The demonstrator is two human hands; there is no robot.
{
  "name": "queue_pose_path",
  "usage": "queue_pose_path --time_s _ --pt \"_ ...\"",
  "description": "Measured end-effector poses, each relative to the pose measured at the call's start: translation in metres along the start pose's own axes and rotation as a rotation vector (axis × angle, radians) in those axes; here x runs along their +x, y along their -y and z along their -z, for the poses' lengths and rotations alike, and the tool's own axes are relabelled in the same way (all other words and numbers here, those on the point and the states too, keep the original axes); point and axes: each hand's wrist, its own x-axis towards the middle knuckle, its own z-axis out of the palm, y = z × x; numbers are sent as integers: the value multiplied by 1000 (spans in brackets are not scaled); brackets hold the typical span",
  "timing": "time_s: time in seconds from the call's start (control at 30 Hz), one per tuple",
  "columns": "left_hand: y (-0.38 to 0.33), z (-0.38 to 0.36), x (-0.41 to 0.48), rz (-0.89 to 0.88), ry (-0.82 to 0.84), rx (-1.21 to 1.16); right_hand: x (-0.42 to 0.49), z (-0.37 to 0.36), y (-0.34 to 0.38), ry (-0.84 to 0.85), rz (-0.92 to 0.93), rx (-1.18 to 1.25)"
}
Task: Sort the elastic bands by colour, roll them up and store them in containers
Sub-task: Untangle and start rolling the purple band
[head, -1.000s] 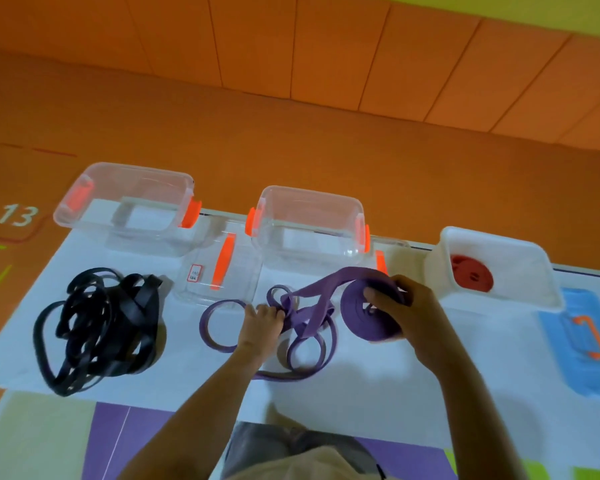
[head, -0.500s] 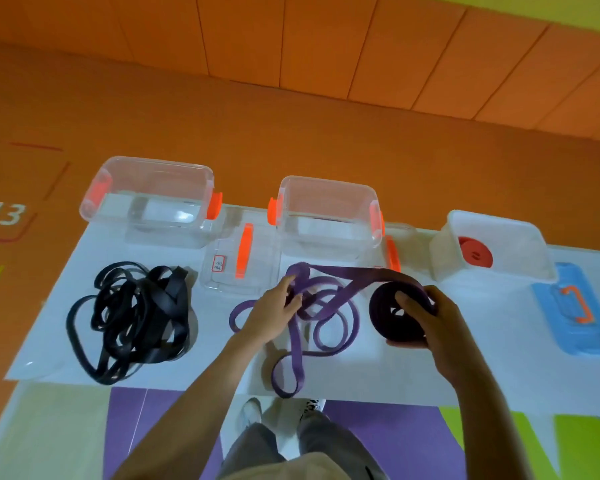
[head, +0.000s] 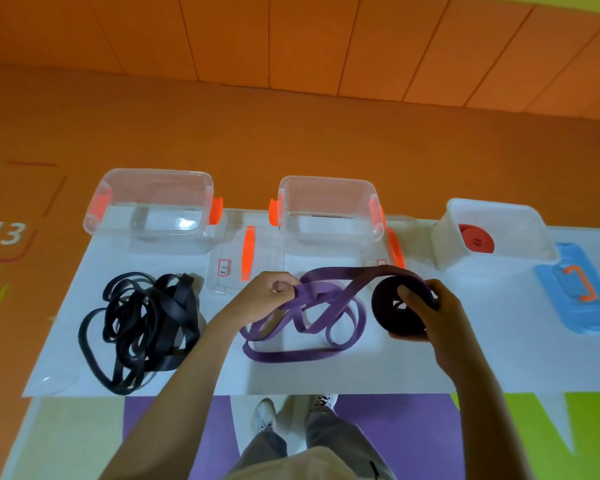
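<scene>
A purple elastic band [head: 305, 327] lies in loose loops on the white table [head: 378, 372]. My right hand [head: 430, 313] grips the rolled-up part of it, a dark purple roll [head: 392, 317] held upright. My left hand [head: 267, 296] pinches the loose strand that runs over to the roll. A tangled black band [head: 146, 327] lies at the left. Two clear containers with orange clips [head: 153, 209] [head: 328, 213] stand at the back. A white container [head: 496, 233] at the right holds a red roll [head: 477, 239].
Two clear lids with orange handles [head: 243, 258] [head: 390, 247] lie between the containers. A blue lid [head: 582, 289] with an orange handle lies at the far right. The table's front edge runs just above my feet. The floor behind is orange.
My left hand has lifted and now pinches the loose purple strand. The roll in my right hand has turned upright, and the loose loops on the table have shifted.
</scene>
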Motion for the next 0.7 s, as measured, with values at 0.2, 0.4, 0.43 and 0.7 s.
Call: queue_pose_path --time_s 0.2,0.4,0.43,0.7 --pt "-29 19 -26 -49 -96 -264 33 0 1 -77 4 -112" --pt "-78 31 -31 -136 -183 -347 72 5 2 -27 -43 -217" --pt "-86 31 -29 -154 -196 -356 77 7 4 -4 -46 -221" --pt "-137 25 -10 -283 -324 -639 89 36 27 251 18 -320"
